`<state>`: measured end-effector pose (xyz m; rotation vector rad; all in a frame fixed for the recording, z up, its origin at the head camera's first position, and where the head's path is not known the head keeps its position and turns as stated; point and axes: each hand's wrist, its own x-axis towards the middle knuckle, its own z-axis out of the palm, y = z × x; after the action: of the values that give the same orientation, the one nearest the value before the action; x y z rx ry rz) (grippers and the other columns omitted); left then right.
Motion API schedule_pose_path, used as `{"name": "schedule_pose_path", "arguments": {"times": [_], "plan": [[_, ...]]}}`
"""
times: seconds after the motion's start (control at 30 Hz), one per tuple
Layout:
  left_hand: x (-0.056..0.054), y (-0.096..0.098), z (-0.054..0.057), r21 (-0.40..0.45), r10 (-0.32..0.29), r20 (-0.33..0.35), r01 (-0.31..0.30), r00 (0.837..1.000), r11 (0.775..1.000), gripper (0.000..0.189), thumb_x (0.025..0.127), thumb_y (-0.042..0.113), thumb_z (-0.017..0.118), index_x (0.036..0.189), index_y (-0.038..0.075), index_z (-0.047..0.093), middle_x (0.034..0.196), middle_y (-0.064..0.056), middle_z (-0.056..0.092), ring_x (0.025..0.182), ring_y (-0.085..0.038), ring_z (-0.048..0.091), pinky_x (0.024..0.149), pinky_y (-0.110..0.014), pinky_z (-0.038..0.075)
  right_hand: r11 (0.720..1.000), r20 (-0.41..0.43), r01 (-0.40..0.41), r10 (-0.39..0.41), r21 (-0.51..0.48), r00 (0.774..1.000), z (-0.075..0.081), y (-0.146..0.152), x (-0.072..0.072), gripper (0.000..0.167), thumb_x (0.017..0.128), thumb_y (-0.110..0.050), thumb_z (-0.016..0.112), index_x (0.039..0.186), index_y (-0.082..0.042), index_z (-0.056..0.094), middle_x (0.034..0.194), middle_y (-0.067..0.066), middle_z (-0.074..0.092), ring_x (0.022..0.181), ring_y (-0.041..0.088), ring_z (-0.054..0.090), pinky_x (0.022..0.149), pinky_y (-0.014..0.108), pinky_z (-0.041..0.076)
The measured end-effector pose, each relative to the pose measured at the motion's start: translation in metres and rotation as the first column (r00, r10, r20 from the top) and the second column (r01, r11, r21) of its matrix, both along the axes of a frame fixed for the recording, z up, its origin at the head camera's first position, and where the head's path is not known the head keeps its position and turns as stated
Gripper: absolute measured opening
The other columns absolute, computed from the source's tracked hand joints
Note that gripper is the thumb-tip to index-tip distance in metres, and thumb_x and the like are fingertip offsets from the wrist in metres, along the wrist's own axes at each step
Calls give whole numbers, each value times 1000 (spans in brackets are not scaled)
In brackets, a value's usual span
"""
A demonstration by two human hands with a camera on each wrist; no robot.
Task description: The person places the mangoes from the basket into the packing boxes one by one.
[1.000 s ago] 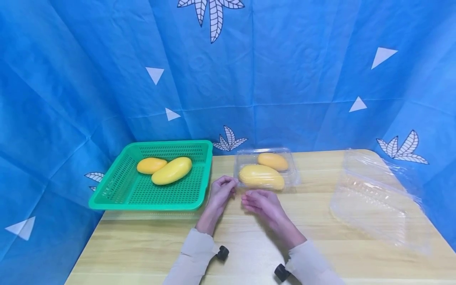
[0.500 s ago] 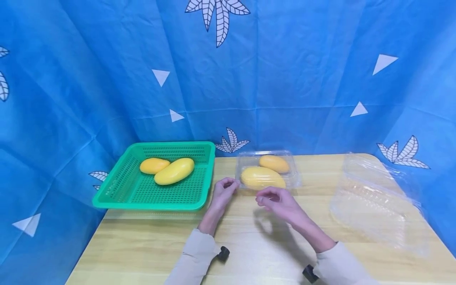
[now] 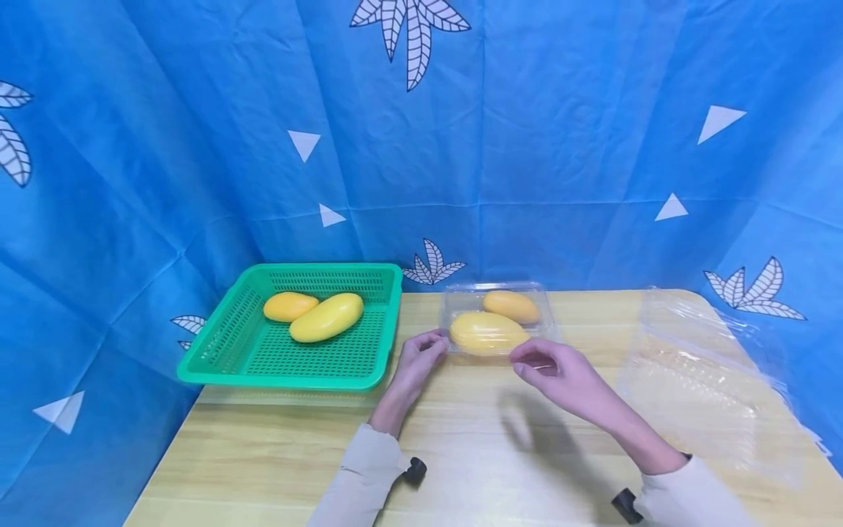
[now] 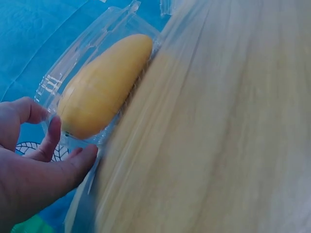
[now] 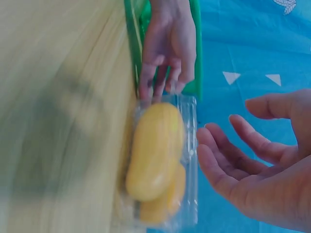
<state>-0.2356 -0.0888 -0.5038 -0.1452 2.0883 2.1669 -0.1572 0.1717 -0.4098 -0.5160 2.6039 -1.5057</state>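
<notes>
A clear plastic clamshell box (image 3: 548, 316) stands at the back middle of the table in the head view, two mangoes inside: a large yellow mango (image 3: 486, 333) in front and a smaller orange mango (image 3: 511, 307) behind. My left hand (image 3: 420, 359) pinches the box's front left corner; in the left wrist view, thumb and fingers meet its edge around the mango's (image 4: 107, 87) near end. Off the box's front right corner hovers my right hand (image 3: 563, 375), its fingers loosely bent and holding nothing. The right wrist view shows its thumb and fingers (image 5: 218, 172) spread apart beside the box.
To the left, a green basket (image 3: 388, 344) contains an orange mango (image 3: 288, 307) and a yellow mango (image 3: 327, 318). More clear plastic boxes (image 3: 707, 388) lie at the right side of the table. A blue patterned curtain (image 3: 560, 146) hangs right behind the table's back edge.
My right hand has moved rightward along the front of the clear box and turned, its fingers loosening. My left hand stays at the front left corner. The head view has shifted slightly.
</notes>
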Motion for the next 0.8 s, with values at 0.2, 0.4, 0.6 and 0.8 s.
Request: {"name": "schedule_pose_path", "arguments": {"times": [0.2, 0.4, 0.6, 0.8], "plan": [[1, 0, 0, 83, -22, 42, 18, 999, 996, 11, 87, 6, 67, 92, -3, 70, 153, -20, 47, 141, -34, 44, 100, -31, 53, 999, -55, 5, -3, 36, 998, 6, 19, 3, 19, 100, -17, 68, 116, -8, 70, 111, 0, 71, 106, 18, 69, 92, 33, 57], [1, 3, 1, 154, 9, 46, -16, 999, 988, 12, 88, 1, 65, 96, -8, 67, 152, -25, 46, 139, -37, 47, 99, -33, 54, 993, -96, 32, -22, 114, 995, 13, 38, 9, 21, 102, -20, 66, 120, -10, 69, 115, -1, 71, 108, 21, 69, 92, 33, 57], [2, 7, 1, 205, 62, 70, -75, 996, 976, 5, 90, -2, 64, 85, -1, 65, 147, -23, 50, 133, -38, 52, 100, -38, 54, 980, -152, 71, -43, 184, 987, 18, 65, 11, 21, 101, -19, 67, 120, -10, 69, 115, 0, 72, 106, 22, 69, 90, 32, 57], [1, 9, 2, 222, 122, 72, -135, 990, 966, 8, 88, -4, 65, 82, 2, 63, 142, -21, 54, 123, -35, 58, 99, -38, 55, 964, -182, 115, -71, 242, 981, 21, 94, 13, 20, 101, -18, 67, 119, -11, 69, 114, 2, 72, 102, 7, 67, 84, 18, 55]]}}
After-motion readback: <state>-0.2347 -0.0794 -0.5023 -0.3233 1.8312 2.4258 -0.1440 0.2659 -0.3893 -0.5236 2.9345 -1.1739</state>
